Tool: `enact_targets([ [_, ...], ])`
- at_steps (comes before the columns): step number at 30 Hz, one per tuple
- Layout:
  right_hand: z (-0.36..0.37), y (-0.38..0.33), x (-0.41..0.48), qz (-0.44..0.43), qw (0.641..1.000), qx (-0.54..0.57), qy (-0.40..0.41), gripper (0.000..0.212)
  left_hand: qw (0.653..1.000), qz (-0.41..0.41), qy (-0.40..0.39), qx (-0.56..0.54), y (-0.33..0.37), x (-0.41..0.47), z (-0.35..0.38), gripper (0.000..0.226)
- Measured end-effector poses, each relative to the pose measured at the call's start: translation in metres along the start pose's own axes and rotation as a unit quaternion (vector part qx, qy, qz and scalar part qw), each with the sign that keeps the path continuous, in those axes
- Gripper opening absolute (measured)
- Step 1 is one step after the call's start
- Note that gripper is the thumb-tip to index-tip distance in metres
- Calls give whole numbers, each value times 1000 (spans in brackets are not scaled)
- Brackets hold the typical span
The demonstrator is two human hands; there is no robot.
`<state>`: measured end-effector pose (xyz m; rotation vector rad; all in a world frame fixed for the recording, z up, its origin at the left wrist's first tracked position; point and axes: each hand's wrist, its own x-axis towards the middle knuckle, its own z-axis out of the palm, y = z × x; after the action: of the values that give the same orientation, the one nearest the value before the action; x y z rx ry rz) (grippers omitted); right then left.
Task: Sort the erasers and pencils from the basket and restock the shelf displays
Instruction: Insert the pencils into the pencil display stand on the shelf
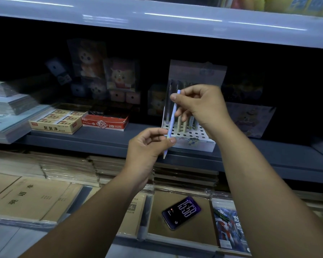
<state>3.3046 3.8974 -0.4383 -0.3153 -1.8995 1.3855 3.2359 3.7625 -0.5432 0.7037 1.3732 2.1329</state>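
Note:
A pale lilac pencil (172, 121) stands almost upright in front of the shelf, tip down. My left hand (147, 146) pinches it near the tip and my right hand (199, 107) pinches its upper part. Just behind it is a white pencil display stand (192, 135) with a perforated top and several pencils standing in its holes. To the left on the same shelf sit a yellow box of erasers (56, 122) and a red 2B box (104, 122). No basket is in view.
A phone (181, 212) showing 15:58 lies on brown notebooks (32, 198) on the lower shelf. Stacked notebooks (6, 108) fill the far left. Cartoon-figure packages (119, 75) stand at the dark back. A pale shelf edge (175, 19) runs overhead.

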Motion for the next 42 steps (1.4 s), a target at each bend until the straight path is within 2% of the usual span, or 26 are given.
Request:
enact_targets([
  [8,-3,-2,0,4,1000,5,11,17,1000,-5,11,0,6,-3,0,26],
  [12,-2,-4,0,-10,999,13,42,12,999,11,20,22,7,-2,0,22],
  [14,-3,-6,2,-27,997,2,76,8,997,36,36,62,7,2,-3,15],
  [16,-5,-8,6,-48,992,-6,118,15,987,63,67,128,6,9,-9,11],
  [20,-6,-8,13,-96,979,-47,172,18,963,87,93,238,-2,24,-16,23],
  [24,1,-4,16,-131,971,-111,166,15,945,100,97,297,-3,32,-11,24],
  [30,7,-9,17,-163,958,-178,156,15,936,109,121,313,-2,33,-4,16],
  [42,0,-21,27,-127,963,-217,93,16,934,132,145,299,2,18,1,8],
])
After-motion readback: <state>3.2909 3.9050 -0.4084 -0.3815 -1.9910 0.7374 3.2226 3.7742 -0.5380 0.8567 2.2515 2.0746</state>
